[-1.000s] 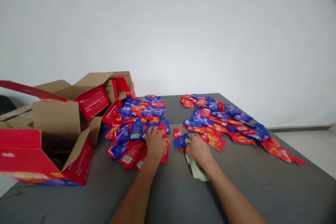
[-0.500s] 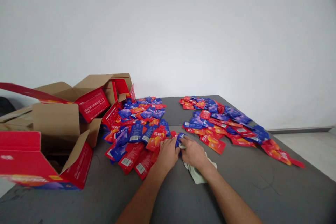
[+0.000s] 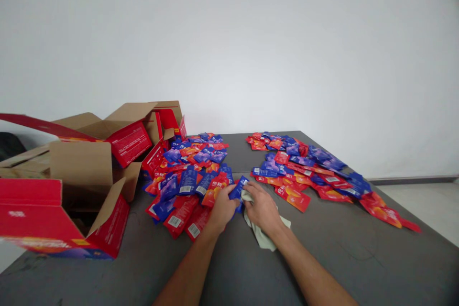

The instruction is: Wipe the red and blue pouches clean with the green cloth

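Note:
My left hand point(image 3: 223, 209) is closed on a blue pouch point(image 3: 238, 189), its top tilted up and to the right. Beside it my right hand point(image 3: 261, 206) grips a pale green cloth point(image 3: 263, 238), pressed near the pouch's right edge; part of the cloth hangs down onto the grey table point(image 3: 247, 272). Left of the hands lies a heap of red and blue pouches point(image 3: 186, 181), some with white barcode labels showing. The fingertips of my right hand are partly hidden by the cloth and pouch.
Open red cardboard boxes point(image 3: 103, 229) with brown flaps stand along the left side. On the right, more red and blue pouches point(image 3: 294, 197) spread in a long band toward the table's right edge. A white wall point(image 3: 229, 57) rises behind.
The blue pouch has come up into clearer view, lifted in my left hand. My right hand and the cloth have shifted slightly left, and the view has moved a little.

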The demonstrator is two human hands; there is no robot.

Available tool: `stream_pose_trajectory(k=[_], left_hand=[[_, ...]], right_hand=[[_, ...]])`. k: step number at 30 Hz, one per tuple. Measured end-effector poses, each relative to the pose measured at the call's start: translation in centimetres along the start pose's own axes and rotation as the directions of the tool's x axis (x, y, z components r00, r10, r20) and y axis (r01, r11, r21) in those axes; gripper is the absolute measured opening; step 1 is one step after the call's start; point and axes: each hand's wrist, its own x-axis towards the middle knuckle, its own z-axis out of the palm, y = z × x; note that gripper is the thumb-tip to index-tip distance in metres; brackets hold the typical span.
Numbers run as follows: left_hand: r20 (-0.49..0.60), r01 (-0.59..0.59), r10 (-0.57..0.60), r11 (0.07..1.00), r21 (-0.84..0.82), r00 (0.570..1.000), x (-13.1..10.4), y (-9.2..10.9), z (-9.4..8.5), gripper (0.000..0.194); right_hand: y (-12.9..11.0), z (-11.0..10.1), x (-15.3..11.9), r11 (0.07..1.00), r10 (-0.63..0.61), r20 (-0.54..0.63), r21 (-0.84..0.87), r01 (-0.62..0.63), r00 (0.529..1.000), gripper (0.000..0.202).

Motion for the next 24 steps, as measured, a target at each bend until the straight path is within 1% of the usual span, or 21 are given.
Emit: stream_pose_trajectory(k=[4,7,10,12,15,18,21,24], left_hand=[[0.002,0.112,-0.114,0.968,-0.226,0.993,-0.3,1.0,-0.2,0.046],[0.021,0.150,-0.156,0.891,-0.429,0.988,-0.4,1.2,-0.1,0.042],[0.053,0.175,-0.177,0.794,-0.583,0.983,-0.4,1.3,0.0,0.047],[0.071,0.185,-0.182,0.745,-0.641,0.981,-0.5,1.4,0.0,0.056],[0.096,0.195,-0.177,0.712,-0.675,0.979,-0.8,1.5,-0.1,0.074],[0.165,0.209,-0.132,0.717,-0.665,0.977,-1.1,1.6,-0.2,0.093],[0.260,0.233,-0.083,0.746,-0.623,0.962,-1.3,1.5,-0.3,0.102],[0.316,0.250,-0.071,0.782,-0.571,0.946,-1.4,1.4,-0.1,0.102]], right_hand=[[0.0,0.1,0.3,0.995,-0.049,-0.106,0.087,0.058,0.993,0.044],[-0.2,0.0,0.4,0.985,-0.075,-0.204,0.136,0.104,0.976,0.037],[-0.7,-0.3,0.3,0.969,-0.105,-0.262,0.189,0.158,0.959,0.030],[-1.0,-0.3,0.2,0.957,-0.132,-0.266,0.216,0.192,0.955,0.029],[-1.3,0.1,-0.1,0.947,-0.178,-0.226,0.226,0.229,0.958,0.030],[-1.2,0.5,-0.3,0.950,-0.185,-0.200,0.214,0.227,0.962,0.032],[-0.7,0.4,-0.1,0.962,-0.133,-0.254,0.201,0.187,0.958,0.032],[-0.1,-0.2,0.3,0.979,-0.074,-0.329,0.158,0.132,0.942,0.031]])
